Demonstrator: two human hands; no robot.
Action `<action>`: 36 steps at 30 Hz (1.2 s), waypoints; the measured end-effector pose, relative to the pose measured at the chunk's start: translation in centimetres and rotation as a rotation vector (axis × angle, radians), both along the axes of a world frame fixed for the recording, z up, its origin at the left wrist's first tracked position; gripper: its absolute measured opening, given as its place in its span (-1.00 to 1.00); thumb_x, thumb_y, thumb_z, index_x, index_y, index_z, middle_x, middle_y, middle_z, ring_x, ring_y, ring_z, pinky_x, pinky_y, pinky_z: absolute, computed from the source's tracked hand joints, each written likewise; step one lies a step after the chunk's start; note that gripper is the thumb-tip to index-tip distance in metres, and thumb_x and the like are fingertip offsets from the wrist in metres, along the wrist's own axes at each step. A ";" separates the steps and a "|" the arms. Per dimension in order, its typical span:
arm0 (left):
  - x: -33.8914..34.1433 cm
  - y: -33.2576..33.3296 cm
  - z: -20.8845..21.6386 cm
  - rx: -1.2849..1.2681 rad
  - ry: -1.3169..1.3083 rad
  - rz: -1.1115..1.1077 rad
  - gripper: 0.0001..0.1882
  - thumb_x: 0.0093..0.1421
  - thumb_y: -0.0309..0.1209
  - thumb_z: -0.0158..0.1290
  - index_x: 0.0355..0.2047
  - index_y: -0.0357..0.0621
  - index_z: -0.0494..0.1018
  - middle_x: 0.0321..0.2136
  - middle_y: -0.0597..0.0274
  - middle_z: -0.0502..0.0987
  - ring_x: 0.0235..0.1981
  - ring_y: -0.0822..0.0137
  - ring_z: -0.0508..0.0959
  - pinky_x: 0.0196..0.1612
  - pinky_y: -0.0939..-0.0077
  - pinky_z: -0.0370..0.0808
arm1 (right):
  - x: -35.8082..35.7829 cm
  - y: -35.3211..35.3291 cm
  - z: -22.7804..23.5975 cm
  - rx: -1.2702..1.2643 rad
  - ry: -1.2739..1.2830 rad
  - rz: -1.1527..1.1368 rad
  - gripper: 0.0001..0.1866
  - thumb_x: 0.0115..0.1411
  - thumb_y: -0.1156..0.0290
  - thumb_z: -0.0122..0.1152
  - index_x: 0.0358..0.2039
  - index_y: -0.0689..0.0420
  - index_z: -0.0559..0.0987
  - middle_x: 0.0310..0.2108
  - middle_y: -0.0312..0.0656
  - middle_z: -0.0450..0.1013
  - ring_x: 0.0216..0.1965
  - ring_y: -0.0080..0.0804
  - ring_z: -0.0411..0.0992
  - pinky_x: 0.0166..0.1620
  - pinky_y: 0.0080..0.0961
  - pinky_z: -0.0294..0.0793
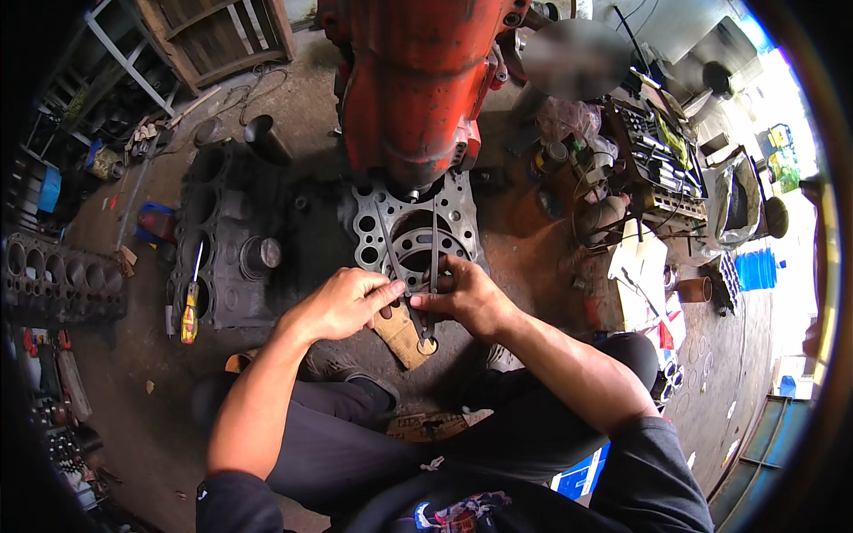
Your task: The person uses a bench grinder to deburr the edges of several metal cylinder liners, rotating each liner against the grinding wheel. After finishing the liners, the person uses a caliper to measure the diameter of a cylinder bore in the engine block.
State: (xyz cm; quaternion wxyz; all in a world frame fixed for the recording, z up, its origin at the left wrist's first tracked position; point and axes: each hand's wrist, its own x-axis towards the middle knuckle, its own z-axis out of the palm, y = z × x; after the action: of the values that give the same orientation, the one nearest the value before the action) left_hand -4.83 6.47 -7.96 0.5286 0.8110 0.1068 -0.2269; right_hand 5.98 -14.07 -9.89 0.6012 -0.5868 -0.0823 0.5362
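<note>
So, both hands pinching a head gasket (416, 233) over oily floor.
Left hand (342, 302) and right hand (464, 296) pinched on its near edge; red engine (410, 80) crowding the far edge, engine block (227, 240) just left.

Beside the red engine housing (409, 80) lie one head gasket (418, 231) and two engine blocks (227, 240). One yellow-handled screwdriver (189, 311) rests on the nearer block.

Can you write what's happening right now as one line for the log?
left hand: pinches gasket | right hand: grips gasket | gasket: grey metal, held over floor | screwdriver: on engine block
</note>
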 end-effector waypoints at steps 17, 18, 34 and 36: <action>3.1 -0.2 -3.6 -0.318 0.037 0.249 -0.58 0.46 -0.10 -0.05 -0.28 -0.26 0.50 -0.51 0.27 0.52 -0.58 0.46 0.58 -0.58 0.58 0.50 | 2.8 1.4 -1.2 -0.091 -0.143 -0.075 -0.62 0.16 0.44 0.48 -0.13 0.32 0.50 -0.31 -0.16 0.57 -0.27 -0.49 0.56 -0.22 -0.52 0.62; 3.2 -0.2 -3.7 -0.312 0.019 0.249 -0.58 0.46 -0.10 -0.04 -0.28 -0.26 0.50 -0.51 0.26 0.52 -0.59 0.45 0.58 -0.59 0.59 0.50 | 2.8 1.5 -1.2 -0.084 -0.134 -0.091 -0.62 0.15 0.44 0.48 -0.12 0.32 0.50 -0.30 -0.15 0.57 -0.27 -0.48 0.57 -0.21 -0.51 0.63; 3.4 -0.3 -3.9 -0.363 0.047 0.295 -0.58 0.43 -0.08 0.01 -0.29 -0.27 0.48 -0.50 0.18 0.55 -0.63 0.41 0.59 -0.65 0.58 0.48 | 2.8 1.7 -0.6 -0.066 -0.080 -0.105 -0.67 0.17 0.43 0.47 -0.14 0.26 0.52 -0.29 -0.21 0.56 -0.28 -0.54 0.55 -0.18 -0.58 0.58; 3.3 -0.2 -3.9 -0.363 0.055 0.298 -0.58 0.43 -0.09 0.01 -0.28 -0.27 0.48 -0.49 0.18 0.55 -0.64 0.41 0.59 -0.65 0.59 0.48 | 2.8 1.7 -0.6 -0.080 -0.083 -0.095 -0.67 0.17 0.42 0.47 -0.14 0.26 0.53 -0.28 -0.21 0.57 -0.28 -0.54 0.55 -0.17 -0.58 0.58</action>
State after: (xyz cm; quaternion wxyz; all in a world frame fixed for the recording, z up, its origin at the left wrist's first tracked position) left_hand -1.52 6.26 -11.82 0.6903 0.6714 0.1972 -0.1841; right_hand 8.77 -12.42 -10.49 0.5979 -0.6355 -0.0579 0.4851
